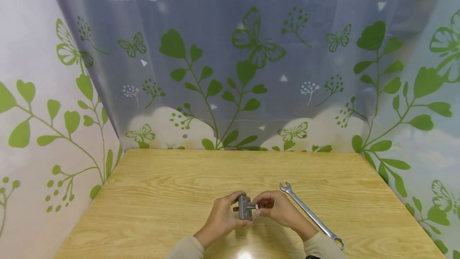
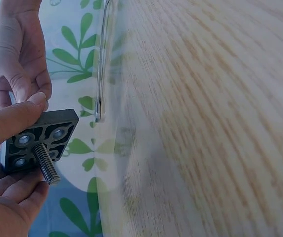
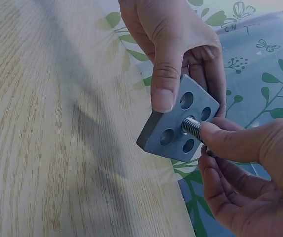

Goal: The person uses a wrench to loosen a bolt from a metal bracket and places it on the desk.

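Observation:
My left hand point(image 1: 224, 215) holds a square grey metal plate point(image 1: 245, 208) by its edges, thumb on one side and fingers on the other. Several round holes sit near the plate's corners in the right wrist view. A threaded bolt point(image 3: 192, 128) passes through the plate's middle, and its other threaded end point(image 2: 46, 165) sticks out of the ribbed face. With thumb and fingertips my right hand point(image 1: 278, 209) pinches the bolt at its end on the holed side. Those fingers partly hide that end; a small pale piece point(image 1: 256, 207) shows there in the head view.
To the right of my right hand a long silver combination wrench point(image 1: 312, 216) lies slantwise on the wood-grain table point(image 1: 161, 187). Behind and on both sides of the table hang sheets point(image 1: 223, 91) printed with green leaves and butterflies.

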Motion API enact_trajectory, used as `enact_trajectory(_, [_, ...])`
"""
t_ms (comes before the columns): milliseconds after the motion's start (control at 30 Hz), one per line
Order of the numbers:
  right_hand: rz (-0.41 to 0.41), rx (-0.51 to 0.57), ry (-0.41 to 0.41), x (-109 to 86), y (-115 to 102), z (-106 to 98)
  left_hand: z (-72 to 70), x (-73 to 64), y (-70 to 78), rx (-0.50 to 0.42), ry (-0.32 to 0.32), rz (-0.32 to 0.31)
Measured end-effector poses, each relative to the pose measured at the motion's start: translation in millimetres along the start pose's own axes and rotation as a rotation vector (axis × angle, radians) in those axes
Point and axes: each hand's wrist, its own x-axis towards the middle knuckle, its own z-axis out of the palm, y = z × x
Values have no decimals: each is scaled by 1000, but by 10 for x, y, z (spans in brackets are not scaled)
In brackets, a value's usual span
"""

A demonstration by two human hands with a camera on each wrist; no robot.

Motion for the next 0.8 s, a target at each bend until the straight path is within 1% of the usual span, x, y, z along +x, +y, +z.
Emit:
enact_trajectory(100, [11, -16, -8, 1, 0, 4, 3, -3, -4, -6, 1, 0])
enact_trajectory(200, [60, -19, -23, 0, -5, 1, 5, -7, -8, 0, 2, 1])
enact_trajectory(333, [150, 27, -45, -7, -30, -5, 2, -11, -9, 25, 2, 6])
enact_trajectory(433, [181, 63, -56, -12, -50, -7, -1, -9, -5, 31, -3, 6])
enact_trajectory(533, [163, 46, -62, -3, -62, -14, -8, -5, -1, 25, -6, 5])
enact_trajectory(667, [84, -46, -35, 12, -54, -25, -10, 5, -2, 25, -2, 8])
enact_trajectory(800, [18, -97, -18, 10, -51, -34, -3, 11, -5, 26, 2, 8])
